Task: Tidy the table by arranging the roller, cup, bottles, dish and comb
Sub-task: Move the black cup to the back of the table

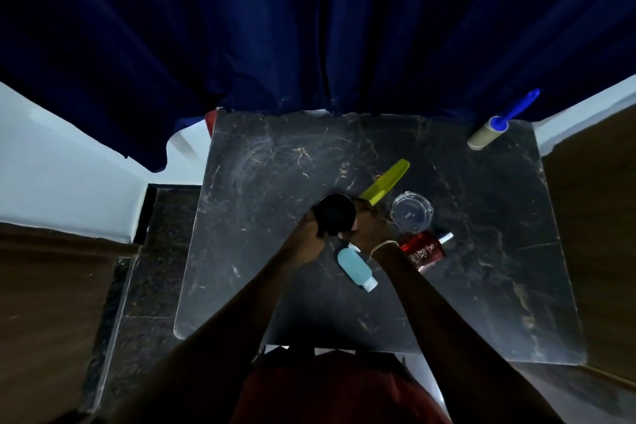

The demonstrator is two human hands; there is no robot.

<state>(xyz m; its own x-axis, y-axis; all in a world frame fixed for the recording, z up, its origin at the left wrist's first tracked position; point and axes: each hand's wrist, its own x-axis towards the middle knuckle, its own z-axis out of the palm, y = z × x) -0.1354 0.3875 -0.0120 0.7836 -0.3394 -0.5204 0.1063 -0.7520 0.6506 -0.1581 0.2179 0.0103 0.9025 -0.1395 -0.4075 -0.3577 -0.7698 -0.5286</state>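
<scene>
Both hands meet at the middle of the dark marble table (275,155). My left hand (306,231) and my right hand (370,222) wrap a black cup (335,213) from either side. The near end of a yellow-green comb (385,182) lies right by my right hand's fingers; whether they touch it I cannot tell. A clear glass dish (412,212) sits just right of that hand. Beside my right wrist lies a red bottle (426,248) on its side. A light blue bottle (356,268) lies between my forearms. The lint roller (492,132) with its blue handle rests at the far right corner.
A dark blue curtain (309,27) hangs behind the table's far edge. White ledges flank it at left (62,162) and right. Dark stone floor (148,268) and brown wooden surfaces lie on both sides of the table.
</scene>
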